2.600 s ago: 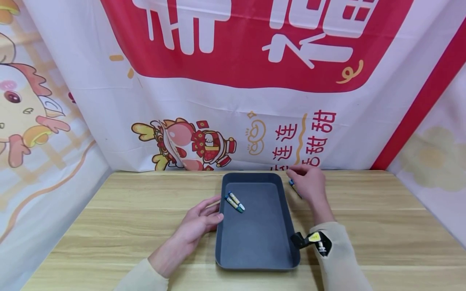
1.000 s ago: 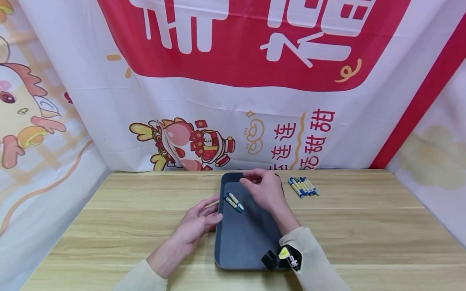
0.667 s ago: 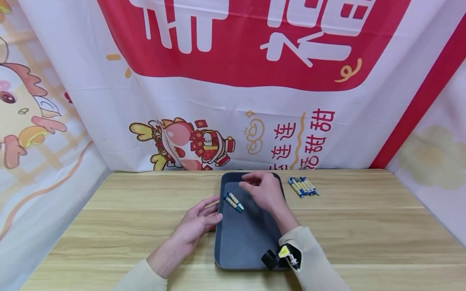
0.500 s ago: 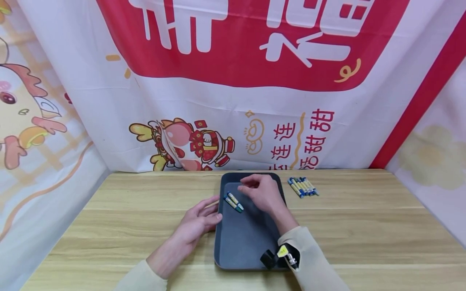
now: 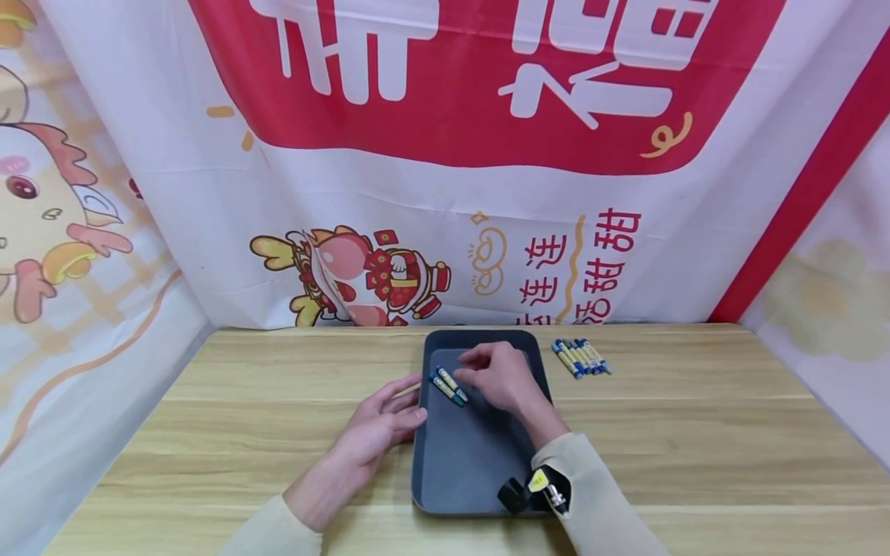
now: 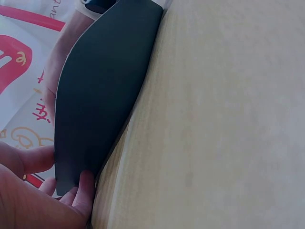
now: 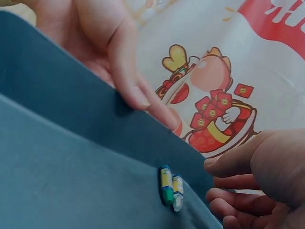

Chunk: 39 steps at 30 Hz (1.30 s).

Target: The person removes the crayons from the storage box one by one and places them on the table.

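Two short crayons [image 5: 449,384] with pale wrappers lie side by side in a grey rectangular tray [image 5: 487,463]. One shows a green end, the other a whitish end. My left hand [image 5: 378,421] holds the tray's left wall, its thumb at the rim and fingers against the outer side. Over the tray, just right of the crayons, hovers my right hand [image 5: 504,378]. In the right wrist view its thumb and loosely bent fingers [image 7: 233,207] stand apart, with nothing visible between them. The crayons [image 7: 170,186] lie close by, near the tray's wall.
Several more crayons [image 5: 582,357] lie in a row on the wooden table [image 5: 695,432], right of the tray's far end. A printed cloth [image 5: 445,193] hangs behind the table's back edge. A black wrist camera [image 5: 514,494] hangs over the tray's near right corner.
My right hand has come from the crayon row at the right into the tray's space, then lower and nearer. The left hand and the two crayons in the tray stay put.
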Tool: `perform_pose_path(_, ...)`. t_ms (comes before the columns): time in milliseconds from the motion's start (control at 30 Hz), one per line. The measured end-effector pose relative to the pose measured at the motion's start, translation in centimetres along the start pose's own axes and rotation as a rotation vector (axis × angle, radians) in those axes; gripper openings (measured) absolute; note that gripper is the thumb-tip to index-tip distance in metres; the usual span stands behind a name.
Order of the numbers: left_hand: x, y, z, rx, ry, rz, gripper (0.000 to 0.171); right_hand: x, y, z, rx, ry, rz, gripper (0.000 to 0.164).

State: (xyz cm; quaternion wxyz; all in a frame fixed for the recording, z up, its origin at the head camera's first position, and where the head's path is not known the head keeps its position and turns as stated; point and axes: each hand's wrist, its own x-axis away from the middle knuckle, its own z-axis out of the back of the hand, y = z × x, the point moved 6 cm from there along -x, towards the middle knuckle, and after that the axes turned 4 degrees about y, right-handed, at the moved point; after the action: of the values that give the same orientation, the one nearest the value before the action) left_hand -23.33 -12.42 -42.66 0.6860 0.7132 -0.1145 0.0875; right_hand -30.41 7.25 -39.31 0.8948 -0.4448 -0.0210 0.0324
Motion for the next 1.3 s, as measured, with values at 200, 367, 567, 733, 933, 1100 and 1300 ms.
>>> perform_pose_path(200, 0.0, 0.0, 0.0, -0.001, 0.004, -0.001, 0.059, -0.2, 0.1, -0.7, 0.028, -0.052, -0.022, 0.025)
perform_pose_path(367, -0.1, -0.1, 0.0, 0.009, 0.007, 0.002, 0.060, -0.2, 0.1, -1.2, 0.045, -0.072, -0.014, 0.024)
perform_pose_path(567, -0.2, -0.1, 0.0, 0.005, 0.007, 0.000, 0.061, -0.3, 0.4, -1.4, 0.048, -0.080, -0.031, 0.022)
perform_pose_path(733, -0.2, -0.2, 0.1, 0.005, 0.011, 0.002, 0.060, -0.3, 0.5, -1.6, 0.059, -0.091, -0.022, 0.023)
perform_pose_path(933, -0.2, -0.1, 0.1, 0.002, 0.014, 0.011, 0.060, -0.4, 0.6, -1.9, 0.085, -0.099, -0.010, 0.022)
perform_pose_path(1100, -0.2, -0.1, 0.1, 0.004, 0.014, 0.009, 0.059, -0.3, 0.5, -2.0, 0.088, -0.103, -0.014, 0.020)
perform_pose_path(1300, -0.2, -0.2, 0.0, 0.014, 0.014, 0.004, 0.058, -0.3, 0.5, -2.1, 0.082, -0.112, -0.023, 0.015)
